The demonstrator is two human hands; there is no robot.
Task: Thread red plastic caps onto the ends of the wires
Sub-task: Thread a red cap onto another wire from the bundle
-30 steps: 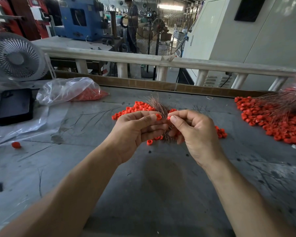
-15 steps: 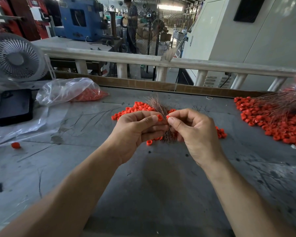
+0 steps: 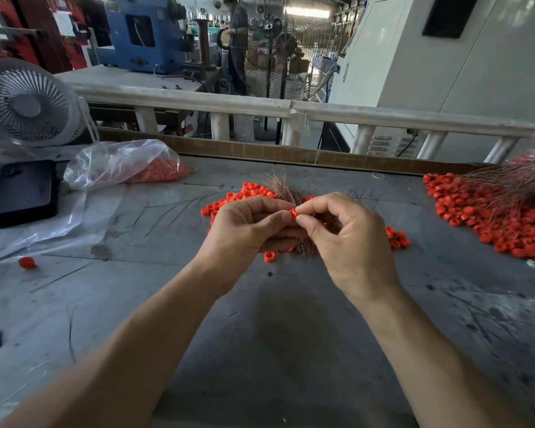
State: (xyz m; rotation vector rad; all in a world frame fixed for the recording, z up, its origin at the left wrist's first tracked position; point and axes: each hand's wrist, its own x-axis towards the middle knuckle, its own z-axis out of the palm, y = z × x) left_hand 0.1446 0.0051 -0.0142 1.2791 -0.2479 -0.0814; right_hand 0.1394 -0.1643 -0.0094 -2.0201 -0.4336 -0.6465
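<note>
Both hands meet above the grey worktable (image 3: 260, 350), fingertips together. The left hand (image 3: 244, 230) pinches a red cap (image 3: 293, 213) between thumb and forefinger, its other fingers curled under. The right hand (image 3: 349, 239) pinches at the same cap from the other side with thumb and forefinger; a thin wire cannot be made out between them. Just behind and under the hands lies a bundle of copper wires (image 3: 283, 188) on a loose pile of red caps (image 3: 247, 194). One stray cap (image 3: 269, 256) sits just below the left hand. At the far right, a larger heap of capped wires (image 3: 491, 217) spreads over the table. To the left lie a clear plastic bag of caps (image 3: 127, 165), a black case (image 3: 25, 193) and a small white fan (image 3: 28, 103)
</note>
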